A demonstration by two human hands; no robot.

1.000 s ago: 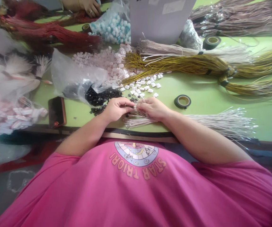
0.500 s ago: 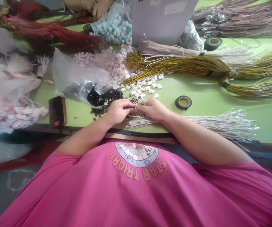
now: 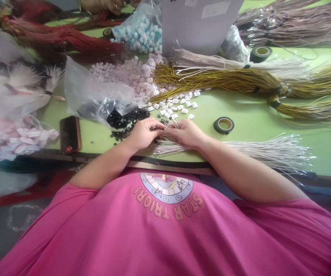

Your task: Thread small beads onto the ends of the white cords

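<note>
My right hand (image 3: 189,132) is closed on several thin white wires (image 3: 169,124), whose ends stick out past its fingertips. Its fingers meet those of my left hand (image 3: 146,133), which is pinched with thumb and forefinger at the wire ends. Whatever lies in the left pinch is too small to make out. Below both hands a bundle of white wires (image 3: 257,149) stretches along the table edge, its metal-tipped ends fanned to the right. Small black pieces (image 3: 122,120) are heaped just left of the hands, and white plastic connectors (image 3: 172,105) are scattered beyond them.
A phone (image 3: 70,134) lies at left, a roll of black tape (image 3: 223,125) at right. Clear plastic bags (image 3: 87,82), yellow wires (image 3: 220,78) and a grey box (image 3: 195,27) stand or lie farther back. Another person's hand (image 3: 114,5) shows at the top.
My left hand's fingers have shifted slightly at the wire ends; the right hand keeps its hold. The other person's hand at the top has moved.
</note>
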